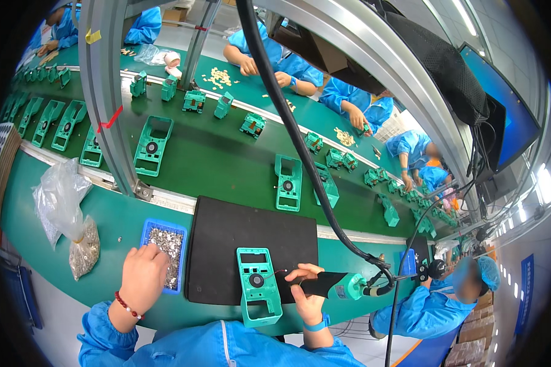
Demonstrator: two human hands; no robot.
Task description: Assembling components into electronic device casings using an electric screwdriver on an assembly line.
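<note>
Lower ctr: housing (260, 292) = green plastic, smooth, semi-matt; mat under it (223, 244) blk, matt, rubber- or foam-like. Hand tool (349, 286) to its R: green plastic end, dark matt grip. Lower L: tray (183, 260) blue plastic; small bits (172, 244) in it silvery, prob. metal, shiny; bag (64, 189) clear plastic film, crinkled, glossy. Upper L: post (107, 79) brushed-look metal, prob. alum. Ctr: belt (220, 165) smooth, slight sheen. Bottom: sleeve (104, 330) blue cloth, wrinkled. Upper R: monitor (511, 104) w/ smooth, glossy screen.

Left hand (142, 270): fingers (158, 253) at blue tray (166, 224) of small metal parts (167, 240). Right hand (308, 302): holds black-and-green handheld tool (324, 285).
</note>
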